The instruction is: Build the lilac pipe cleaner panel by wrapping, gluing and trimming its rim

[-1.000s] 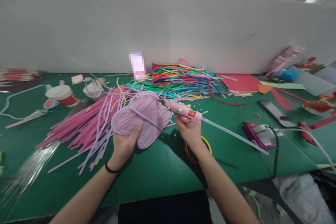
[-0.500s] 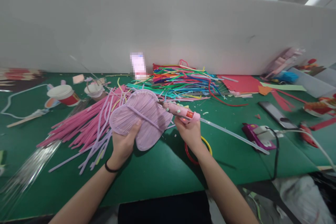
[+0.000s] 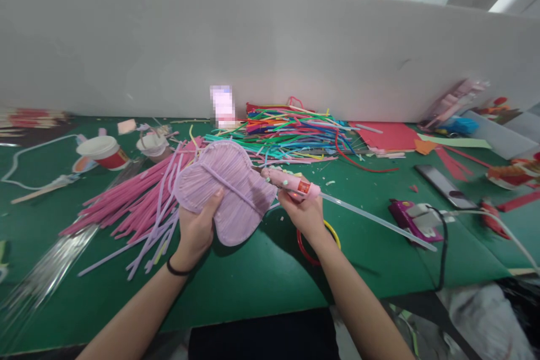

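Two hands at work over a green desk [image 3: 236, 298]. Left hand [image 3: 196, 232]: fingers clamped on a lilac lobed panel [image 3: 238, 219], thumb flat on the upper face, the other fingers hidden beneath. Panel is held above the desk, tilted, in front of the wearer and slightly left of centre; its face is ribbed, with a lilac strip [image 3: 231, 186] running diagonally across it. Dark band [image 3: 176, 271] on left wrist.

Right hand [image 3: 304, 215]: fingers wrapped around the handle of a pink glue gun [image 3: 289, 181], partly hidden by it. Nozzle points left, at the panel's upper right edge; contact cannot be told. Clear glue stick [image 3: 375, 219] projects from the rear of the gun.

Surroundings: bundle of pink stems [image 3: 122, 202] left of the panel, loose lilac stems [image 3: 157, 225] over its near side. Multicoloured stem pile [image 3: 291, 132] behind, near the partition [image 3: 261, 45]. Red-and-yellow ring [image 3: 301, 244] on the desk, partly behind the right wrist. Purple power strip [image 3: 403, 219] farther right; paper cup [image 3: 101, 151] far left.
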Motion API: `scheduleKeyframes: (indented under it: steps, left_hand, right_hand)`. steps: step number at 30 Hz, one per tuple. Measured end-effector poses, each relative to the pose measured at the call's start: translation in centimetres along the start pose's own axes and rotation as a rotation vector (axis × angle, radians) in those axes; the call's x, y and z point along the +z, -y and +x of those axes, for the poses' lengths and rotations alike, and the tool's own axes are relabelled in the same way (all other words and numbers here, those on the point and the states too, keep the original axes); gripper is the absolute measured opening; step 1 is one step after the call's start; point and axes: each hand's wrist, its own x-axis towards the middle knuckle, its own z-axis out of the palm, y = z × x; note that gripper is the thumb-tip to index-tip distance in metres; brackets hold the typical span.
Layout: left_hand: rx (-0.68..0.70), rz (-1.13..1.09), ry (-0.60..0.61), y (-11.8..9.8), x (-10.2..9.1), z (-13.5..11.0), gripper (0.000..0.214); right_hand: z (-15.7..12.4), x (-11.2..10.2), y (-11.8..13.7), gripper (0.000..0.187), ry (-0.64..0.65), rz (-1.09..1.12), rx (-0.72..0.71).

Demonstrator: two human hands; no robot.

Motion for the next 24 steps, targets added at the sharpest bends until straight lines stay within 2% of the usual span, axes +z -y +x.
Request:
scheduleKeyframes:
  steps: [3, 7, 13, 17, 20, 24]
  left_hand:
    - [-0.117, -0.157, -0.054, -0.5, 0.2, 0.3, 0.052]
    - [-0.223, -0.132, -0.072, -1.2, -0.1, 1.1, 0.048]
    - [-0.449, -0.021, 0.072, -0.3, -0.9, 3.1, 0.048]
    - [-0.610, 0.009, 0.157, 1.3, -1.1, 4.3, 0.041]
    - [-0.652, -0.029, 0.222, 1.8, -1.0, 4.6, 0.039]
    - [-0.649, -0.033, 0.312, 1.5, -0.8, 4.6, 0.047]
  right_hand:
    - [0.1, -0.2, 0.1, 0.014, -0.014, 0.085, -0.005]
    - [0.5, -0.8, 0.4, 0.021, 0.033, 0.101, -0.025]
    - [1.8, -2.7, 0.2, 0.021, 0.143, 0.025, 0.036]
    - [2.1, -3.7, -1.5, 0.022, 0.311, -0.080, -0.029]
    - [1.7, -3.8, -3.0, 0.028, 0.369, -0.114, -0.007]
    - [1.2, -3.3, -3.8, 0.027, 0.410, -0.089, 0.024]
